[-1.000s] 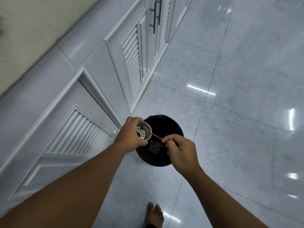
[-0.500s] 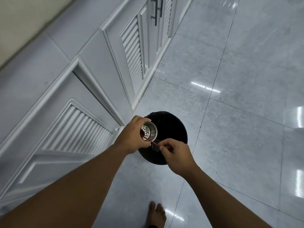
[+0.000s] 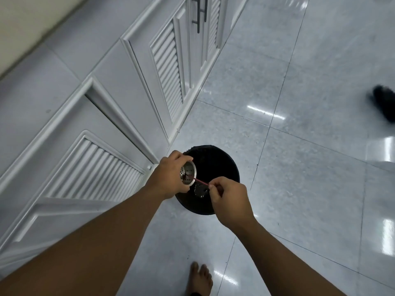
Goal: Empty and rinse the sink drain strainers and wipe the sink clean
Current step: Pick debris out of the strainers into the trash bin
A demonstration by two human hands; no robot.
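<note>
The left hand [image 3: 170, 177] is wrapped around a round perforated metal strainer [image 3: 188, 173], tilted over a black bin [image 3: 215, 165] on the tiled floor [image 3: 299, 189]. The right hand [image 3: 229, 199] pinches a thin red stick [image 3: 202, 182] poking into the strainer's rim. White louvred cabinet doors [image 3: 96, 167] stand just left of the bin; the floor lies open to the right.

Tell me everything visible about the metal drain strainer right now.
The small round silver metal strainer cup has a flat rim and perforated walls with dark bits inside. The left hand grips it, tipped sideways, opening toward the camera, above the black round bin. A thin red stick, pinched by the right hand, pokes its rim.
</note>
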